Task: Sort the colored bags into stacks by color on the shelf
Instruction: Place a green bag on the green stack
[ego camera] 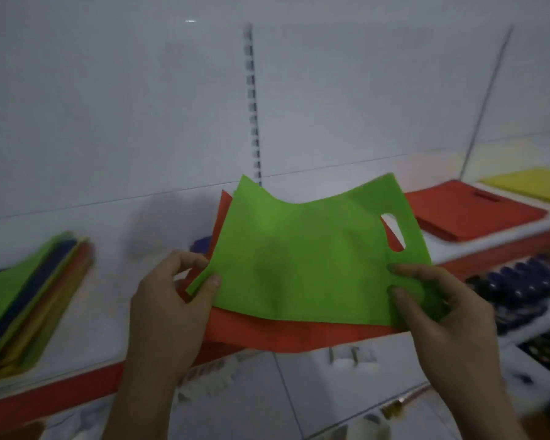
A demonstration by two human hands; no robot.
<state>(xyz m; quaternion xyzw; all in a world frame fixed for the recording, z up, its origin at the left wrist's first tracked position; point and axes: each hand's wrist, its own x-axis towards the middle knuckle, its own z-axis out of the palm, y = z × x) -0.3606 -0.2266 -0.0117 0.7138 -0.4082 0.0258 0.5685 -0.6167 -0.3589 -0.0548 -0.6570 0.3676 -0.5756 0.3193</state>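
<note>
1. The left hand point(168, 300) and the right hand point(442, 315) hold a green bag point(299, 265) in the air near the front of the shelf point(124, 236).
2. A red bag point(267, 331) lies right under the green bag. Its edge sticks out at the bottom and on the left side.
3. The left grip pinches the green bag's lower left corner. The thumb is on top, and the corner is folded up a little.
4. The right grip pinches the green bag's right edge, just below the handle hole point(392, 231). The thumb and one finger press on top. The other fingers are hidden under the bags.
5. The green bag's top edge dips in the middle, and its two top corners stick up.
6. A mixed pile point(29, 296) of green, blue, yellow and red bags lies on the left of the shelf. It is blurry, and its edges do not line up.
7. A red stack point(470, 211) lies on the right. A yellow stack point(527, 185) lies just beside it, further right.
8. A wide stretch of white shelf shows between the mixed pile and the held bags.
9. The shelf has a red front edge point(60, 395). Behind it is a white wall point(108, 106) with a slotted rail point(253, 100).
</note>
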